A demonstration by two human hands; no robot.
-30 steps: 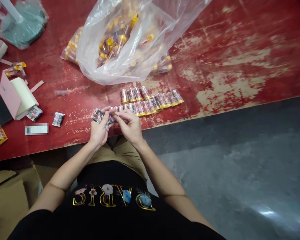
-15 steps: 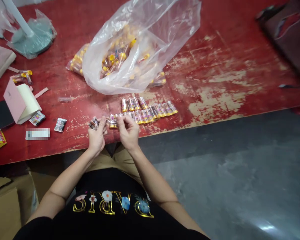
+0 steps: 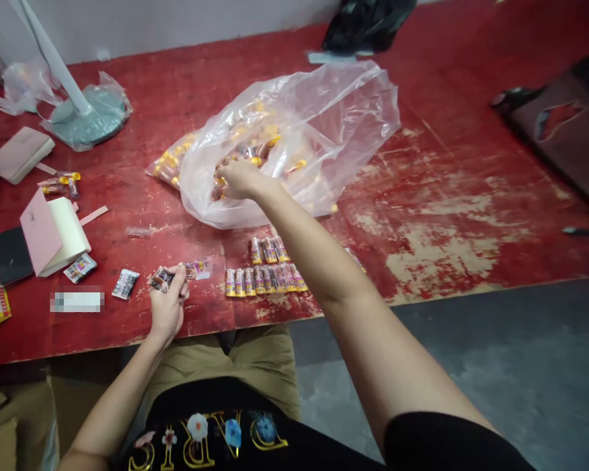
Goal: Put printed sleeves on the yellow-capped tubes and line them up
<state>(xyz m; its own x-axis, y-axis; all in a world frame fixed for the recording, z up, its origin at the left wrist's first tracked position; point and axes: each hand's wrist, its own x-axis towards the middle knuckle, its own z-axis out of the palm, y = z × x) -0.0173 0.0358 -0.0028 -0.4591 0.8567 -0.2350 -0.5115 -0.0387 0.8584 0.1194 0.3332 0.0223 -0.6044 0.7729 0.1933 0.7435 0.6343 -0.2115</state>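
Observation:
My left hand (image 3: 168,307) is closed around a small bundle of printed labels (image 3: 161,279), held just over the table's front part. One colourful strip sticks out to the right of the fingers. My right hand (image 3: 239,179) reaches into the mouth of a big clear plastic bag (image 3: 201,208). Small clear tubes with yellow caps (image 3: 273,141) fill that bag. The right fingertips are down among the tubes, and I cannot make out what they hold. Between my arms lie rows of labelled tubes (image 3: 249,282), side by side; my right forearm covers some.
At left lie an open pink notebook (image 3: 42,232), a black phone-like slab (image 3: 12,255), two small packets (image 3: 125,284) and several loose tubes (image 3: 53,186). A lamp base (image 3: 91,121) stands behind. On the right is a dark bag-like object (image 3: 564,131). The red table (image 3: 451,216) has worn patches.
My right hand has left the front row and moved up and away into the plastic bag. My left hand has shifted left with the labels. The view has tilted up.

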